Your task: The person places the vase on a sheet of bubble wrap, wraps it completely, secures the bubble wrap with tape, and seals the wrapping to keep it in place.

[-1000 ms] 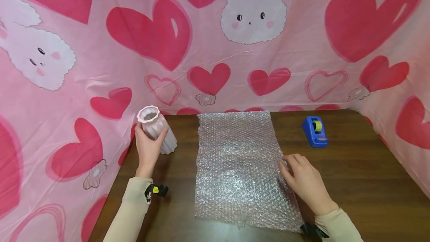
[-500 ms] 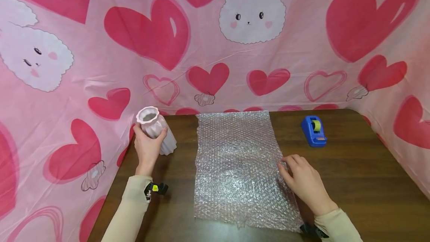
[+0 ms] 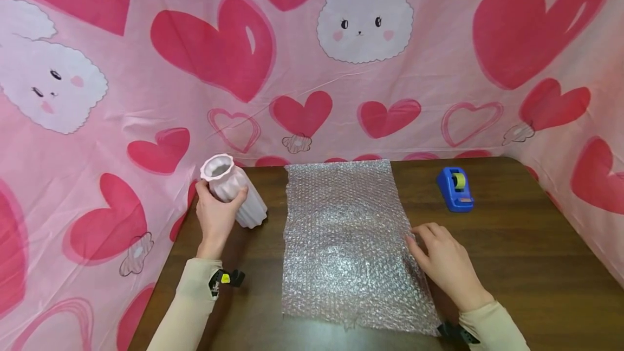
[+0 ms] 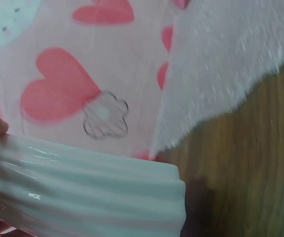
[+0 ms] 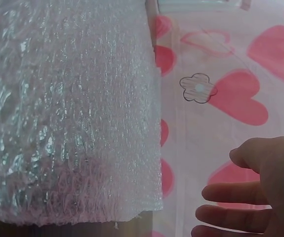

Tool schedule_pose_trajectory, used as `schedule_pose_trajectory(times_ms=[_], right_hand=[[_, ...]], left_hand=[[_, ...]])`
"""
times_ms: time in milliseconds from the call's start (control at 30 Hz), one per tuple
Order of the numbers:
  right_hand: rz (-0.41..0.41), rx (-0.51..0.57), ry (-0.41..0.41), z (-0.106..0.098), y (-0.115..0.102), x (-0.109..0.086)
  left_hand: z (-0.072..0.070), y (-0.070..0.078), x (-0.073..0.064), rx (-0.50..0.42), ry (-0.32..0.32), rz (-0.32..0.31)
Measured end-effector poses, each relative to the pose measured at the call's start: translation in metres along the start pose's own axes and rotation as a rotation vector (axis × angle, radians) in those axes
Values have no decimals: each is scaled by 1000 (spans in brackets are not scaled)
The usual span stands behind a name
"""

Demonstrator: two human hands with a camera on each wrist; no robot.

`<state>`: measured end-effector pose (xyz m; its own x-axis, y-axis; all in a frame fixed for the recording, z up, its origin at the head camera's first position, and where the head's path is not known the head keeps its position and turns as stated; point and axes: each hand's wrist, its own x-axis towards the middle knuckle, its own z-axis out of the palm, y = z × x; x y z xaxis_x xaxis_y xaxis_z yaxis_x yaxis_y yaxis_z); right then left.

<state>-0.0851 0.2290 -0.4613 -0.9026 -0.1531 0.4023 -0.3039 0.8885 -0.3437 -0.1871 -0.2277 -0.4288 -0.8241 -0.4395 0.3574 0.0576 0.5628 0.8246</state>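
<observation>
In the head view, my left hand [image 3: 215, 221] grips a white ribbed vase [image 3: 246, 199] just below its scalloped rim, thumb on the near side. The vase leans, its mouth to the upper left and its base toward the right. Its glossy ridged side [image 4: 92, 187] fills the lower part of the left wrist view. A sheet of bubble wrap [image 3: 341, 232] lies flat on the table to the right of the vase. At the sheet's right edge is my right hand [image 3: 446, 264], holding nothing, its fingers extended and spread in the right wrist view.
A blue tape dispenser [image 3: 455, 191] with a yellowish roll stands at the back right of the dark wooden table [image 3: 526, 253]. A pink curtain [image 3: 302, 75] printed with hearts and rabbits hangs behind the table and along its sides.
The vase has tilted further in my left hand, its base swinging a little to the right toward the bubble wrap. My right hand has stayed almost in place.
</observation>
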Motion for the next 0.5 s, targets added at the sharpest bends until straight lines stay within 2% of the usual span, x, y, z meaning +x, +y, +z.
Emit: schedule_pose_trajectory(times_ms=[233,500], right_hand=[[1,-1,-6,-2,-1,0],[7,2,-19,-5,-5,1]], left_hand=[[0,24,-15,-75,-28,66],[0,46,-35,-195,-142,86]])
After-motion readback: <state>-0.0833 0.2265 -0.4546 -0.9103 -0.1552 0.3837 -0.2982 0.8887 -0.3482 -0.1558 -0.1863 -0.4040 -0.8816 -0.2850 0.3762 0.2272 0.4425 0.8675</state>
